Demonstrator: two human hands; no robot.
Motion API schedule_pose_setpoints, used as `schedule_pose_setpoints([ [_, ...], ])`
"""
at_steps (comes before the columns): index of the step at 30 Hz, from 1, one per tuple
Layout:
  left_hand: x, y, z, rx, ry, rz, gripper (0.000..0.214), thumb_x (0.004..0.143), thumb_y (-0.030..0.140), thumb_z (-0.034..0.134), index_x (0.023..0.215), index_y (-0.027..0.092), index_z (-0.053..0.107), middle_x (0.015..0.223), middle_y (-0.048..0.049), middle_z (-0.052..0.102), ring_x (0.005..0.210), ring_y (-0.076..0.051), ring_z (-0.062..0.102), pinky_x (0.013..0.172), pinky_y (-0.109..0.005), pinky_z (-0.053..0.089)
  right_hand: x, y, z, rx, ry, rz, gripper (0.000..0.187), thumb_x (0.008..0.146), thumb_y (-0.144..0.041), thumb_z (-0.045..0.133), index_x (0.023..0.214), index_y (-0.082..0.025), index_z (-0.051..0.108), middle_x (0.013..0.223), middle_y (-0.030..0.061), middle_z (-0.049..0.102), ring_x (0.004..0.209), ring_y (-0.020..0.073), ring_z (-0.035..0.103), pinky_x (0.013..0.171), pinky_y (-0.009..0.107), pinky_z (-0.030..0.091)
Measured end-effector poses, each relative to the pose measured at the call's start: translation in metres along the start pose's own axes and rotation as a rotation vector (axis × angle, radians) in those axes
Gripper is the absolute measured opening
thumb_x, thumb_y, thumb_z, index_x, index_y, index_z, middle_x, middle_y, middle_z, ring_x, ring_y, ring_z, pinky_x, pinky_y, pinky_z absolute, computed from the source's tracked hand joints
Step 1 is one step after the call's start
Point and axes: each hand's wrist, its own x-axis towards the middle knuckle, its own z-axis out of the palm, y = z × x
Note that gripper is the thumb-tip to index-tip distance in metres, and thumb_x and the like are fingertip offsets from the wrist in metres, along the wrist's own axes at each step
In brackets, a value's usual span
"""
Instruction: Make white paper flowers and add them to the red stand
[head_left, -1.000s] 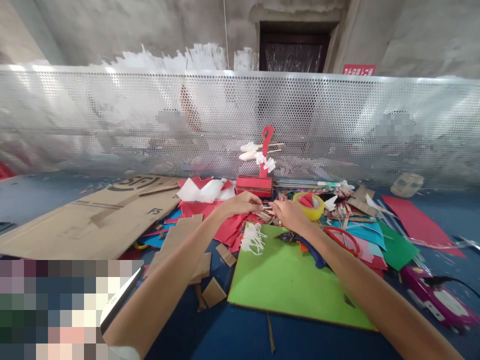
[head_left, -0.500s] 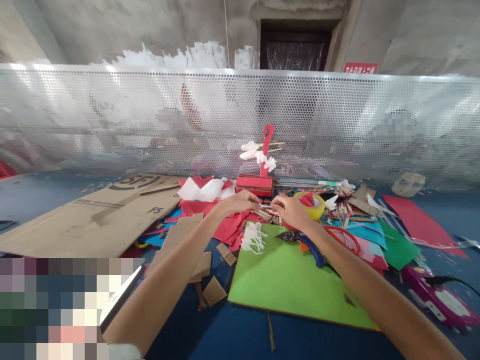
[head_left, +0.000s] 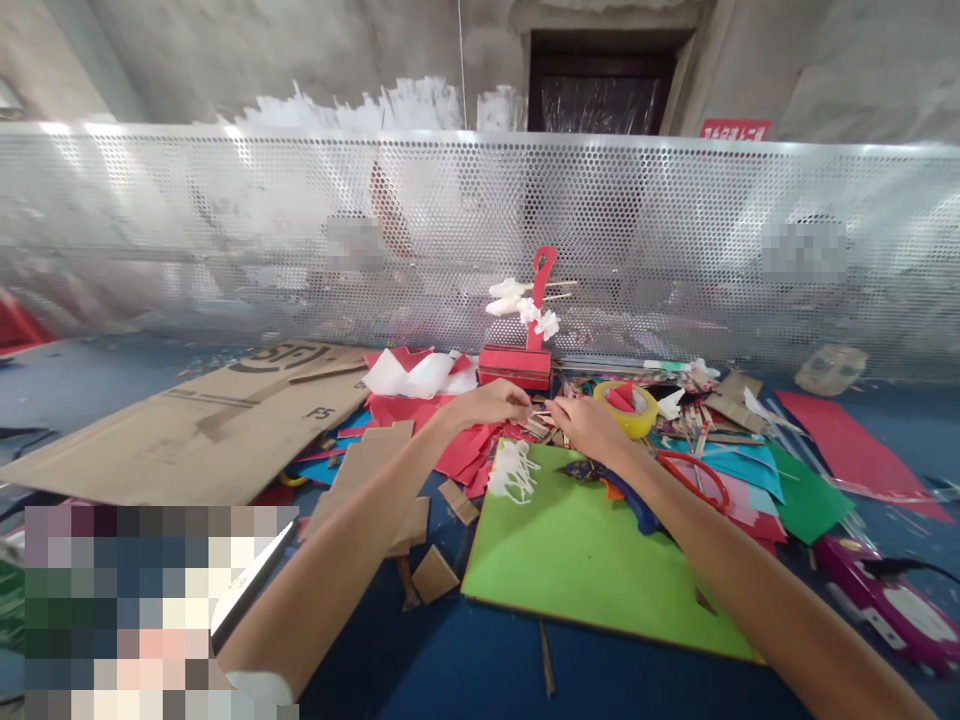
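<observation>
My left hand (head_left: 501, 402) and my right hand (head_left: 586, 422) meet above the far edge of a green board (head_left: 577, 580). Both have their fingers pinched together, around a small whitish piece (head_left: 538, 409) too small to name. Beneath my right forearm lies a blue tool with an orange trigger, which looks like a glue gun (head_left: 643, 512). White stringy material (head_left: 514, 472) is stuck on the board's far left corner. Just beyond my hands stands a red box (head_left: 514, 368) with an upright red strip (head_left: 543, 285), bearing white crumpled paper pieces (head_left: 529, 312) and thin sticks.
Yellow tape (head_left: 634, 420) and red-handled scissors (head_left: 705, 485) lie right of my hands among paper scraps. Large cardboard (head_left: 195, 430) covers the left side. A purple power strip (head_left: 885, 600) sits at right. A perforated metal panel (head_left: 255, 230) runs along the back.
My view has shifted slightly, so the scene sits a little further right. My fingers have moved slightly around the small whitish piece; both hands stay pinched.
</observation>
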Motion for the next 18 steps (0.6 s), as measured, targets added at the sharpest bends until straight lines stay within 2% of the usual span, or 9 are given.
schedule_pose_setpoints([
  [2, 0.0, -0.002, -0.001, -0.005, -0.003, -0.006, 0.023, 0.077, 0.033, 0.065, 0.083, 0.012, 0.071, 0.074, -0.0054, 0.068, 0.069, -0.014, 0.058, 0.065, -0.024, 0.041, -0.002, -0.001, -0.005, 0.104, 0.017, -0.035, 0.043, 0.102, -0.04, 0.034, 0.086, -0.02, 0.068, 0.082, 0.0067, 0.073, 0.076, 0.019, 0.066, 0.064, 0.027, 0.033],
  [6, -0.002, -0.006, -0.002, -0.028, -0.013, -0.022, 0.021, 0.076, 0.032, 0.065, 0.083, 0.013, 0.07, 0.075, -0.0054, 0.068, 0.071, -0.015, 0.06, 0.065, -0.024, 0.043, -0.003, -0.006, -0.012, 0.315, 0.025, -0.088, 0.022, 0.094, -0.04, 0.055, 0.094, -0.022, 0.067, 0.087, 0.0032, 0.074, 0.077, 0.0171, 0.065, 0.067, 0.025, 0.039],
  [9, -0.004, -0.006, -0.002, -0.063, -0.007, -0.021, 0.02, 0.075, 0.031, 0.066, 0.083, 0.013, 0.07, 0.075, -0.0052, 0.068, 0.071, -0.014, 0.06, 0.066, -0.023, 0.043, -0.002, -0.008, -0.014, 0.314, 0.042, -0.073, 0.015, 0.091, -0.034, 0.059, 0.092, -0.023, 0.069, 0.087, 0.0027, 0.074, 0.077, 0.0178, 0.065, 0.069, 0.027, 0.04],
  [13, -0.007, -0.003, 0.001, -0.07, 0.001, -0.014, 0.019, 0.074, 0.028, 0.065, 0.082, 0.012, 0.07, 0.073, -0.0044, 0.067, 0.067, -0.013, 0.058, 0.063, -0.023, 0.041, -0.001, -0.007, -0.015, 0.239, 0.031, -0.046, 0.02, 0.094, -0.036, 0.055, 0.092, -0.023, 0.069, 0.086, 0.0039, 0.074, 0.078, 0.0197, 0.065, 0.067, 0.027, 0.037],
  [18, -0.01, 0.001, 0.005, -0.061, -0.003, 0.032, 0.019, 0.074, 0.028, 0.066, 0.083, 0.011, 0.07, 0.074, -0.0046, 0.067, 0.069, -0.014, 0.059, 0.065, -0.026, 0.042, -0.003, -0.007, -0.019, 0.09, -0.003, -0.045, 0.035, 0.1, -0.042, 0.042, 0.089, -0.02, 0.068, 0.078, 0.0073, 0.071, 0.075, 0.0219, 0.064, 0.062, 0.028, 0.031],
])
